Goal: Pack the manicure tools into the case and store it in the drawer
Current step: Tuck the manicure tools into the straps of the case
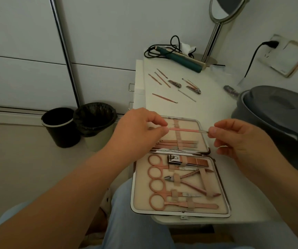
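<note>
Packing is in progress. My left hand (141,130) and right hand (234,139) each pinch one end of a slim pink nail file (186,130), held level above the far half of the open manicure case (180,213), which lies on the white table (216,108). Two clippers (174,83) and several thin picks (164,97) lie loose farther back. Next, I judge, the file must slide under a free elastic strap.
</note>
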`<state>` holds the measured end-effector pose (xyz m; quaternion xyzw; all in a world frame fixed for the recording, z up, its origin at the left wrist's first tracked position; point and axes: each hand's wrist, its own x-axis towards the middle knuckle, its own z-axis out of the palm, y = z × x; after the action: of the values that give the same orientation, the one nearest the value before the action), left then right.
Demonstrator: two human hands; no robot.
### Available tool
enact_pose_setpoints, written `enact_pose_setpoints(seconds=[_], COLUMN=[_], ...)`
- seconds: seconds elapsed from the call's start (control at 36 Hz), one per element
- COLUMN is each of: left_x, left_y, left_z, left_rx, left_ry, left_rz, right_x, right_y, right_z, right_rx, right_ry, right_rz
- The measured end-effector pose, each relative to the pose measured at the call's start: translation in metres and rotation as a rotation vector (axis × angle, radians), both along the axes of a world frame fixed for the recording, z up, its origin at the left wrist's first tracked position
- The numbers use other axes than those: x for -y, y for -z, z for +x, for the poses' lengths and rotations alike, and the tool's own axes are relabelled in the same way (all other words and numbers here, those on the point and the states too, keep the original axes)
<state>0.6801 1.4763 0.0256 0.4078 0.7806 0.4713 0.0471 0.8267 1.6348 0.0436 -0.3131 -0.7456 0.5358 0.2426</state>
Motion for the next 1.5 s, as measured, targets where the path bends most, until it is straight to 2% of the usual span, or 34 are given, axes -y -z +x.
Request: enact_pose_setpoints(seconds=[0.08, 0.25, 0.36, 0.89, 1.5], left_x=[-0.002, -0.011, -0.012, -0.007, -0.005], left_y=[0.001, -0.003, -0.005, -0.004, 0.005], left_z=[-0.005, -0.011, -0.016, -0.021, -0.019], left_rx=[-0.006, -0.078, -0.049, 0.055, -0.023], left_ry=[0.022, -0.005, 0.040, 0.115, 0.106], left_rz=[-0.103, -0.222, -0.262, -0.225, -0.144], right_x=[-0.007, -0.017, -0.018, -0.026, -0.021], right_y=[0.006, 0.015, 0.016, 0.011, -0.004], right_z=[0.009, 0.020, 0.020, 0.005, -0.021], right_rx=[0.034, 0.039, 0.038, 0.195, 0.420], right_ry=[0.044, 0.095, 0.101, 0.015, -0.112], right_rz=[0.112, 0.129, 0.136, 0.122, 0.124])
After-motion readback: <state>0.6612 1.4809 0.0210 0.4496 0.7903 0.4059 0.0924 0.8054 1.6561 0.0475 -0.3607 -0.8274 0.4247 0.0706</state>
